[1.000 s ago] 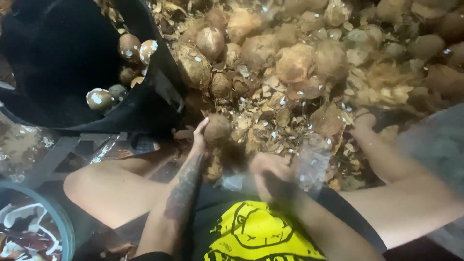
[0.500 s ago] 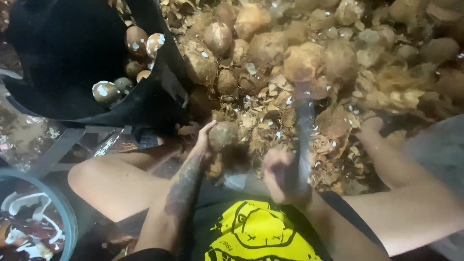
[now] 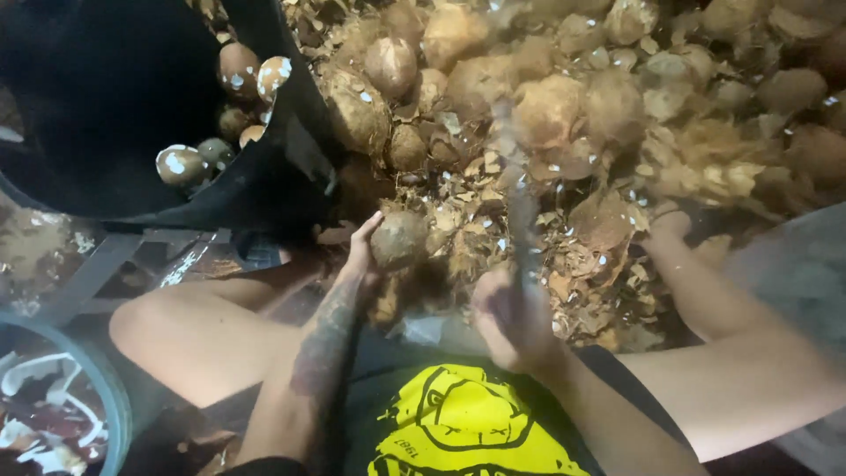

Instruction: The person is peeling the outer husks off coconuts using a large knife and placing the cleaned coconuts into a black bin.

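Blade motion-blurred; right hand smeared.

No packages, labels, signs or screens in view

Held coconut was brown, mottled. Pile of coconuts was tan to brown, husk scraps pale brown with white flecks. Black tub held brown coconuts with white patches. Shirt was black with a yellow print. Left forearm bore dark tattoo patterning. Bluish-rimmed bowl held white and reddish-brown pieces. Blade was grey, blurred.
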